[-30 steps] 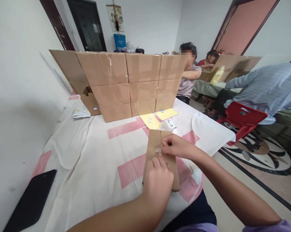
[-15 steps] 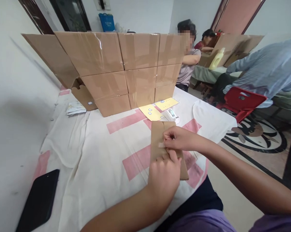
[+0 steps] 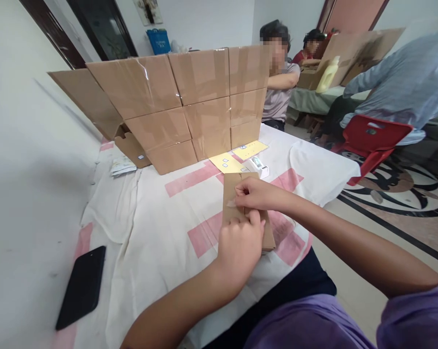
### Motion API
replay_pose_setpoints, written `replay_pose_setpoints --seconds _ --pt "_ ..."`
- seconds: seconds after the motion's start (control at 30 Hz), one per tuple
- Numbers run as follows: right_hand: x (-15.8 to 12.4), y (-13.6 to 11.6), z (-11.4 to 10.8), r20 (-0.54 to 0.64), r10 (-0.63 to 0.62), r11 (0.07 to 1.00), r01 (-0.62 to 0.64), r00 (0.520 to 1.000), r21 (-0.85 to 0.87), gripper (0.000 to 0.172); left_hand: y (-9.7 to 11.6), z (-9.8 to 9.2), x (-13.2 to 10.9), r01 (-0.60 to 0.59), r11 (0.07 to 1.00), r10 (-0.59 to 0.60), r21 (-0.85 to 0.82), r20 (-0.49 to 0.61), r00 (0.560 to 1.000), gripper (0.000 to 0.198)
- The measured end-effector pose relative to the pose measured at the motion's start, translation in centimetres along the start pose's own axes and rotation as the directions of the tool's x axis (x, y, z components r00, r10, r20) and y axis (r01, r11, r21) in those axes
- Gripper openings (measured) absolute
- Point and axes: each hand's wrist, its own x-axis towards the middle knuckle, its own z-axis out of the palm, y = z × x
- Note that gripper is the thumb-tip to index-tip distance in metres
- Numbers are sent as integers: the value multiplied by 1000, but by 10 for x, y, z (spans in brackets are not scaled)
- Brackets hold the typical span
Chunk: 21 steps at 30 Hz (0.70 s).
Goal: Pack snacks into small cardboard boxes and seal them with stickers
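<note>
A flat brown cardboard box (image 3: 230, 185) lies lengthwise on the cloth before me. My right hand (image 3: 257, 193) is closed in a pinch over its upper part. A small pale strip of tape (image 3: 231, 203) shows at those fingertips, against the cardboard. Just nearer to me, my left hand (image 3: 240, 245) rests on the box with its fingers curled and pressed down. Its fingertips are mostly hidden, and the two hands almost touch. Beyond the box lie yellow printed cards (image 3: 226, 163) and a small white box-like item (image 3: 259, 167).
Large taped cartons (image 3: 207, 121) form a wall across the table's far side. A black phone (image 3: 82, 286) lies at left, with a packet (image 3: 123, 166) and an open carton (image 3: 131, 148) behind. A co-worker (image 3: 277, 97) sits beyond; a red chair (image 3: 377, 135) stands right.
The view has shifted slightly. Both hands stay on the cardboard box, and the pale strip at my right fingertips shows a little larger and more slanted.
</note>
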Motion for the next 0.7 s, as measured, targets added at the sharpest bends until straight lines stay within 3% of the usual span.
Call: replay_pose_setpoints --seconds 0.33,0.53,0.7 --pt "4 -2 -9 78 -16 994 24 997 -106 36 0 -3 1 -1 1000 1 7 7 1000 28" --pt "10 0 -2 110 -72 985 88 991 -149 34 -1 -3 2 -12 999 11 51 19 1000 29" --pt "9 -1 2 81 -43 986 56 996 -160 35 -6 -2 1 -58 998 58 -1 -52 997 30"
